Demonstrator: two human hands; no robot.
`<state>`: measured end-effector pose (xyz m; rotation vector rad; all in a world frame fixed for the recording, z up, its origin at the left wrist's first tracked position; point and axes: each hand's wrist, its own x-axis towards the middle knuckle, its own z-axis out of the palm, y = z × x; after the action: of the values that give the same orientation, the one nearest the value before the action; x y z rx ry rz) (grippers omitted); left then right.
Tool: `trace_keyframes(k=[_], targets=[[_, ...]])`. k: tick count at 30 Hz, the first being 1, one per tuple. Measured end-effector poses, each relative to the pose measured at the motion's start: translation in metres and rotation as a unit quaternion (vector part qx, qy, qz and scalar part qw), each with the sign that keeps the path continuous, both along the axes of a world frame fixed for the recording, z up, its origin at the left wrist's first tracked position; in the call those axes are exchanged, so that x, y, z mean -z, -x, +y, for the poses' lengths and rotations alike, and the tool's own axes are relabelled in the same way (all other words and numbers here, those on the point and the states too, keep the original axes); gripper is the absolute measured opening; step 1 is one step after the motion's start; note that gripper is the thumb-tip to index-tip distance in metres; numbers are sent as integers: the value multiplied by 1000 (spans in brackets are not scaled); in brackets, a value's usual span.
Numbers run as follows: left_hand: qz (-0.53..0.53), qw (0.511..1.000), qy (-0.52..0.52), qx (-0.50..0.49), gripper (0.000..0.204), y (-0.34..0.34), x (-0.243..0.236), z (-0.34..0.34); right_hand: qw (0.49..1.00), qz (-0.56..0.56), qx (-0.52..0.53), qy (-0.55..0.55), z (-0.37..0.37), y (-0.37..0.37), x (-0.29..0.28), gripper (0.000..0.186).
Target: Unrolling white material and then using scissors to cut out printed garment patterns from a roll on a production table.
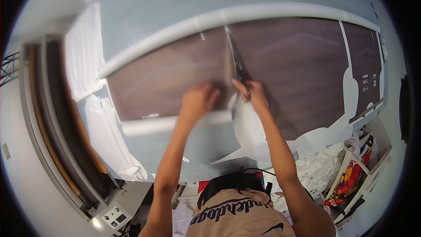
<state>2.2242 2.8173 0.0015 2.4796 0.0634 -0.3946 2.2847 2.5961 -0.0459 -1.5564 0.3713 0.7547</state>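
Observation:
A wide dark brown printed sheet (289,61) with white margins lies across the pale blue table. My right hand (254,94) is closed round the handles of a pair of scissors (236,59). Their blades point away from me, along the line between the left brown piece (166,74) and the larger part on the right. Over the near right corner of the left piece is my left hand (201,101), smeared by motion, so its fingers cannot be made out. A white margin strip (250,125) hangs loose below the scissors.
A long white roll (245,12) runs along the sheet's far edge. Folded white material (85,55) lies at the table's left end, beside a long machine (57,114) with a control panel (115,217). White scraps (318,169) and a wooden bin (355,175) are at the near right.

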Motion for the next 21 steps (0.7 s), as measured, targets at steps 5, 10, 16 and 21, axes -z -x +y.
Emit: trace_keyframes(k=[5, 10, 16, 21], targets=[[-345, 903, -246, 75, 67, -148, 23, 42, 999, -41, -7, 15, -3, -2, 8, 53], [-284, 924, -244, 75, 83, -229, 49, 112, 1000, -15, 0, 2, 1, -4, 12, 50], [-383, 794, -454, -126, 70, -306, 5, 179, 1000, 11, -26, -6, 16, -12, -3, 41], [-294, 951, -94, 32, 44, -152, 18, 49, 1000, 26, 2, 17, -6, -32, -2, 42]])
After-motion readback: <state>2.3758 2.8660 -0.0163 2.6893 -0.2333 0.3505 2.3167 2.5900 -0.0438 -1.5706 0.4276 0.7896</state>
